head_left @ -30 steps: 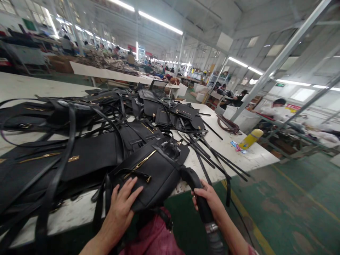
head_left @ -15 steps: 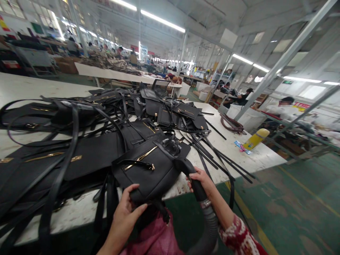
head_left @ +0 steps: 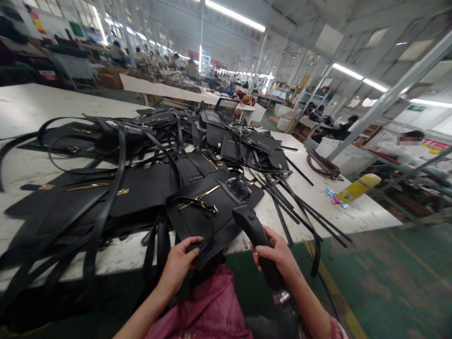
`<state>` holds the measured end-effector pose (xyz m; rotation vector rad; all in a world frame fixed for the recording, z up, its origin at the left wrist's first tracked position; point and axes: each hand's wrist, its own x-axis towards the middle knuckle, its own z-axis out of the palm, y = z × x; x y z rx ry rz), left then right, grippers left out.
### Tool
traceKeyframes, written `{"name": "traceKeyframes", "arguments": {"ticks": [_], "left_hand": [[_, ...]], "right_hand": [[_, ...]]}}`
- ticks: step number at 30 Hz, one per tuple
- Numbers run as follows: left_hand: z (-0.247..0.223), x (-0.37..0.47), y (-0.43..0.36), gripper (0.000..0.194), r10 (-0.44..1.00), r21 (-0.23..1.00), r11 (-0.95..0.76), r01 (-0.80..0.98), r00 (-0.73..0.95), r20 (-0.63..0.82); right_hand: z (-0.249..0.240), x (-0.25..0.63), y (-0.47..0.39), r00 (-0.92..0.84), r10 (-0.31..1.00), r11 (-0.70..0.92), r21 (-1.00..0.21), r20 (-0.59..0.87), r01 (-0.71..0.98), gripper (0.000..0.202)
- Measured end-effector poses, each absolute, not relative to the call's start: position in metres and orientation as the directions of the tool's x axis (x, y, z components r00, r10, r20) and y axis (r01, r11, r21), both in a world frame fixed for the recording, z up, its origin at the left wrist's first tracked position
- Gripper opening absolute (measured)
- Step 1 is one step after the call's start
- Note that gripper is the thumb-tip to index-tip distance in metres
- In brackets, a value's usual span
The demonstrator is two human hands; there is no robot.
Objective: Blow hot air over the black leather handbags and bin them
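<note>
A black bag [head_left: 197, 212] with a gold zipper and a short strap lies at the front edge of the white table [head_left: 60, 101]. My left hand [head_left: 181, 263] pinches its near edge, thumb and fingers closed on it. In my right hand [head_left: 277, 256] is a black hose nozzle [head_left: 249, 221], fingers wrapped round its handle. A metal clamp joins the handle to a ribbed hose [head_left: 286, 315] running down out of view. The nozzle's tip points up and left, over the bag's right side.
Several more black bags [head_left: 141, 188] and loose straps [head_left: 300, 207] are heaped across the table. A yellow bottle [head_left: 360, 188] and a coiled brown cord [head_left: 321, 165] are at the right end. A metal post [head_left: 374, 108] rises beyond. Other people sit in the background.
The nozzle has drawn back from the bag's right side, its tip now showing apart. My left hand has shifted its hold along the bag's near edge. The view has turned slightly left.
</note>
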<state>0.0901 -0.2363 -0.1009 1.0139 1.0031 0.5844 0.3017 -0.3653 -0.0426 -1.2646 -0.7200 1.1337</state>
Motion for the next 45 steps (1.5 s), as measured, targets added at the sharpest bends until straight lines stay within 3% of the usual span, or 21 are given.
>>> {"name": "traceKeyframes", "arguments": {"ticks": [7,16,22,27,30,39,42,45], "left_hand": [[-0.094,0.083,-0.251,0.08,0.735,0.828,0.544,-0.138,0.554,-0.391],[-0.109,0.083,-0.254,0.08,0.737,0.849,0.51,-0.137,0.579,-0.349],[-0.113,0.083,-0.257,0.082,0.785,0.867,0.468,-0.172,0.532,-0.318],[-0.119,0.084,-0.261,0.092,0.835,0.901,0.381,-0.209,0.497,-0.238],[-0.119,0.085,-0.265,0.093,0.831,0.901,0.373,-0.223,0.511,-0.218],[-0.109,0.088,-0.273,0.095,0.83,0.861,0.431,-0.271,0.492,-0.261],[-0.104,0.091,-0.271,0.089,0.824,0.828,0.479,-0.292,0.475,-0.309],[-0.099,0.096,-0.269,0.08,0.831,0.837,0.483,-0.258,0.436,-0.345]], "right_hand": [[-0.043,0.266,-0.418,0.245,0.907,-0.272,-0.921,-0.342,-0.281,0.075],[-0.051,0.235,-0.402,0.009,0.939,-0.318,-0.876,-0.344,-0.362,0.072],[-0.054,0.243,-0.379,0.305,0.909,-0.173,-0.922,-0.285,-0.345,0.065],[-0.052,0.241,-0.396,0.081,0.927,-0.316,-0.878,-0.367,-0.359,0.067],[-0.058,0.232,-0.397,0.041,0.922,-0.346,-0.867,-0.385,-0.358,0.073],[-0.052,0.229,-0.362,0.133,0.947,-0.228,-0.903,-0.293,-0.364,0.069],[-0.045,0.241,-0.365,0.247,0.945,-0.121,-0.931,-0.215,-0.345,0.069],[-0.044,0.249,-0.377,0.282,0.935,-0.122,-0.941,-0.216,-0.316,0.065]]}}
